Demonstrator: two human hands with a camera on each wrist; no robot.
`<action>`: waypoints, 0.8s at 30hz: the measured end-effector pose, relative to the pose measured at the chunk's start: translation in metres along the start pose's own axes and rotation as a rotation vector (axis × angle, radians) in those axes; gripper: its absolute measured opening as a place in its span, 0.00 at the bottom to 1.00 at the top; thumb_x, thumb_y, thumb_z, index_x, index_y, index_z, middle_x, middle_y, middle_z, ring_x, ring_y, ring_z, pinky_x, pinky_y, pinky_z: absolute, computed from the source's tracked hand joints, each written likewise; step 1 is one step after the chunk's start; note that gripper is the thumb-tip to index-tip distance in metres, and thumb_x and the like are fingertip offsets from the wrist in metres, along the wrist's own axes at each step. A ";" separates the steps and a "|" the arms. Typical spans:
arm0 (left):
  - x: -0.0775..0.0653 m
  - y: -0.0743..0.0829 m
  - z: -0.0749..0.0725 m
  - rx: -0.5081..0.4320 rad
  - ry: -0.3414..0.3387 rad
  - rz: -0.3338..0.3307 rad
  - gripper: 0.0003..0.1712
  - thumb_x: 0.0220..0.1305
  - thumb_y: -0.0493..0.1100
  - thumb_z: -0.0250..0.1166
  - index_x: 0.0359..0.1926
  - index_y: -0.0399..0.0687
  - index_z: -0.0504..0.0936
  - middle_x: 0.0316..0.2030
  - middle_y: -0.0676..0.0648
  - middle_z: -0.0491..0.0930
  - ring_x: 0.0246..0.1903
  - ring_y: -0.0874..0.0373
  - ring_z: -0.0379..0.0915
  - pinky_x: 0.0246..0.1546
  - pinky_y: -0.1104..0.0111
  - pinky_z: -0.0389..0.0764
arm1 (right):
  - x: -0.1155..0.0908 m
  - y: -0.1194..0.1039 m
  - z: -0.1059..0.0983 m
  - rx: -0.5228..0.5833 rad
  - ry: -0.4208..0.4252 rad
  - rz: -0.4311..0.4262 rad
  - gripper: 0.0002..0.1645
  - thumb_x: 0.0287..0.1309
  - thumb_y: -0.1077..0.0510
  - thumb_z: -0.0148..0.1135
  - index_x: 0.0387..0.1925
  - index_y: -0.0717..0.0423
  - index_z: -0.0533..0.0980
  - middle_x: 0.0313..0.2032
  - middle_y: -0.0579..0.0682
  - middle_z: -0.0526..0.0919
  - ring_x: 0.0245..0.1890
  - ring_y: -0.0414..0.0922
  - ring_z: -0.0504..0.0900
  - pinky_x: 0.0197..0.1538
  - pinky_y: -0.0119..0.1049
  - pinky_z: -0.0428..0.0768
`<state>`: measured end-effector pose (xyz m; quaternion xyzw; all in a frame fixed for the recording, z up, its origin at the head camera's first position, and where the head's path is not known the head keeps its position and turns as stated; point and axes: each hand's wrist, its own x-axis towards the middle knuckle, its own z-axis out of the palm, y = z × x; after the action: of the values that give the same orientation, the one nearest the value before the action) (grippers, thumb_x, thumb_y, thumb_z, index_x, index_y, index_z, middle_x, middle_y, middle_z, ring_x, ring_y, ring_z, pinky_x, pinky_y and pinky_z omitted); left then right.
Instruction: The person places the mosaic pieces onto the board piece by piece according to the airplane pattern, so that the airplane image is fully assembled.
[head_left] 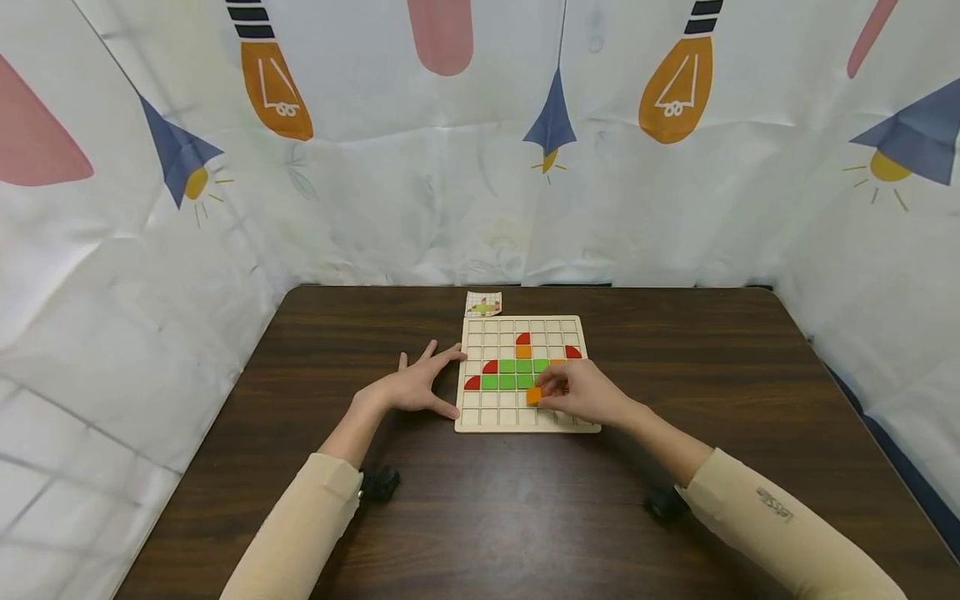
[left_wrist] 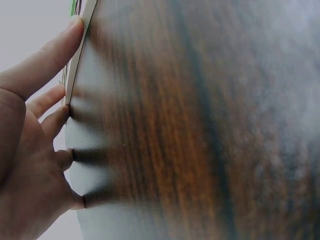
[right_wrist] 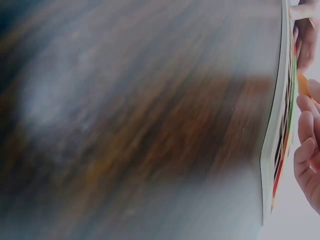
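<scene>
A pale wooden grid board (head_left: pixel 495 423) lies on the table before me. My left hand (head_left: pixel 411 387) has its fingers spread, with thumb and fingertips at the board's left edge. Between thumb and fingers my right hand (head_left: pixel 589 395) pinches an orange square tile (head_left: pixel 533 396) over the board's lower rows, just below the green tiles (head_left: pixel 507 382). Red quarter-round tiles (head_left: pixel 472 383) sit in cells to the left, at the top and at the right. Another orange tile (head_left: pixel 523 352) lies under the top red one. The right hand covers part of the board's right side.
Behind the board's upper left corner lies a small pattern card (head_left: pixel 483 304) with a coloured grid picture. The dark wood table (head_left: pixel 510 508) extends all around. A printed white curtain (head_left: pixel 450 208) hangs beyond its far edge.
</scene>
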<state>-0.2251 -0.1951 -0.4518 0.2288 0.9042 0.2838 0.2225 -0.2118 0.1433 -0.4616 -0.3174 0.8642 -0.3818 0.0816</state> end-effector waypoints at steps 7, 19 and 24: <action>0.001 0.001 0.000 0.003 0.002 0.003 0.59 0.55 0.57 0.80 0.80 0.51 0.57 0.82 0.45 0.41 0.79 0.40 0.21 0.65 0.29 0.21 | 0.004 -0.003 0.004 -0.014 0.005 0.001 0.14 0.54 0.61 0.79 0.41 0.61 0.85 0.29 0.40 0.84 0.30 0.36 0.80 0.36 0.32 0.80; 0.000 0.000 0.000 0.007 -0.004 -0.002 0.58 0.56 0.57 0.80 0.80 0.51 0.57 0.82 0.45 0.41 0.79 0.40 0.21 0.65 0.29 0.21 | 0.008 -0.010 0.011 -0.044 -0.021 0.013 0.12 0.54 0.62 0.78 0.40 0.60 0.84 0.27 0.40 0.82 0.29 0.36 0.79 0.36 0.33 0.80; 0.001 0.001 0.000 0.006 -0.005 -0.007 0.58 0.56 0.56 0.80 0.80 0.51 0.57 0.82 0.44 0.41 0.79 0.40 0.21 0.65 0.29 0.22 | 0.011 -0.010 0.012 -0.058 -0.027 0.035 0.12 0.55 0.62 0.78 0.40 0.59 0.84 0.27 0.39 0.81 0.28 0.36 0.78 0.35 0.33 0.79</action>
<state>-0.2252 -0.1936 -0.4512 0.2271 0.9053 0.2798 0.2250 -0.2106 0.1244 -0.4616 -0.3096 0.8791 -0.3508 0.0908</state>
